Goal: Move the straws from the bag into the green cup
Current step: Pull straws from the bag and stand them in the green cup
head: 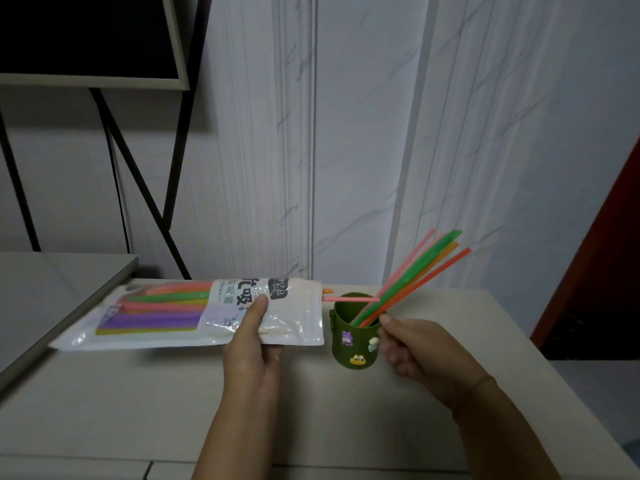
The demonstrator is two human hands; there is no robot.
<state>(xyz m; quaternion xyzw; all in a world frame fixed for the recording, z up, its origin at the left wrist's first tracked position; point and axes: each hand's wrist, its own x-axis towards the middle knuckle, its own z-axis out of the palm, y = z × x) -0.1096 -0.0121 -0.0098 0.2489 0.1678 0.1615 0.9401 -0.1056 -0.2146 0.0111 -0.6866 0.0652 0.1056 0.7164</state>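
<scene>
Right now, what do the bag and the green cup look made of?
Bag: thin plastic film, glossy, part clear; glare and wrinkles show, straws visible through it. Green cup: probably matte silicone or soft plastic; dull even surface, stuck-on cartoon charms.

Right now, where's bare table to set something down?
Bare table on the near side of the bag, left of the left hand; also right of the right hand. Crowded where the bag mouth meets the green cup and its straws.

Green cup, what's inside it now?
A bunch of straws stands in the cup, leaning right: pink, green, orange, red. Their lower ends are hidden by its wall. One pink straw from the bag pokes over the rim.
</scene>
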